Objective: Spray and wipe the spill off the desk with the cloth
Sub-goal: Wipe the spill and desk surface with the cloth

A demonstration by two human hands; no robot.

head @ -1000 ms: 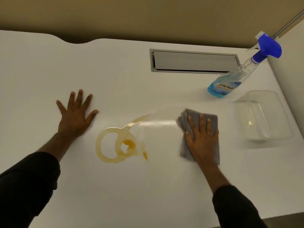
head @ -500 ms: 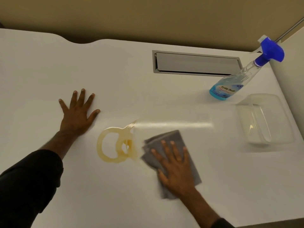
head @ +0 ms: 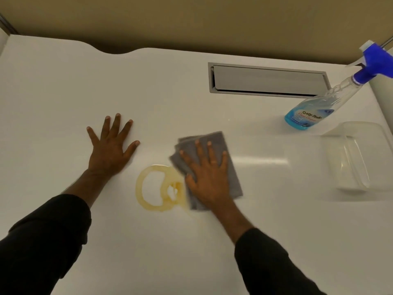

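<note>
Currently the person's right hand (head: 209, 179) lies flat on the grey cloth (head: 221, 143), fingers spread, palm pressing the folded fabric against the white desk (head: 63, 92); it pinches nothing, only bears down. The cloth sits near the middle of the view, its left edge touching the right side of the spill (head: 158, 188). The cloth's lower edge is blurred.

The spill is a yellow-brown ring of liquid with a thicker patch on its right side at about 3 o'clock, just where the cloth meets it. A faint smear trails off at the ring's 5 o'clock, along the cloth's lower left edge.

At 10 o'clock from the spill, the left hand (head: 110, 152) rests palm-down on the bare desk, fingers splayed, holding nothing. It is near the ring but apart from it. Both forearms come in from 6 o'clock in dark sleeves (head: 42, 241).

At 2 o'clock from the cloth, well apart, stands a spray bottle (head: 308, 111) with blue liquid in its lower part and a blue trigger head; it appears tilted toward the right in this wide-angle view. Just below it, at 3 o'clock from the cloth, sits a clear plastic container (head: 350, 156). A grey rectangular hatch (head: 265, 79) is set into the desk at 12 o'clock from the cloth, near the far edge.
</note>
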